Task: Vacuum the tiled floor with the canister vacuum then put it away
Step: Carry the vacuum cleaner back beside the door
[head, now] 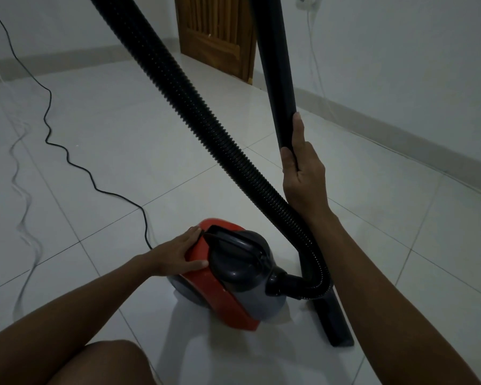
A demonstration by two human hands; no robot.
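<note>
We look down on a glossy white tiled floor (pixel 100 129) that fills most of the frame, meeting pale walls with a grey skirting band; a brown wooden door (pixel 215 37) stands at the top centre. A thin black power cord (pixel 67 157) snakes from the upper left down to the canister vacuum (pixel 228 276), which sits on the floor at lower centre, red with a dark grey top. Our left hand (pixel 178 255) rests on its red shell, fingers straight. Our right hand (pixel 303 168) grips the black wand (pixel 278 73) right of centre. The ribbed black hose (pixel 195 107) sweeps diagonally across the middle. A bare knee (pixel 103 362) shows at the bottom.
</note>
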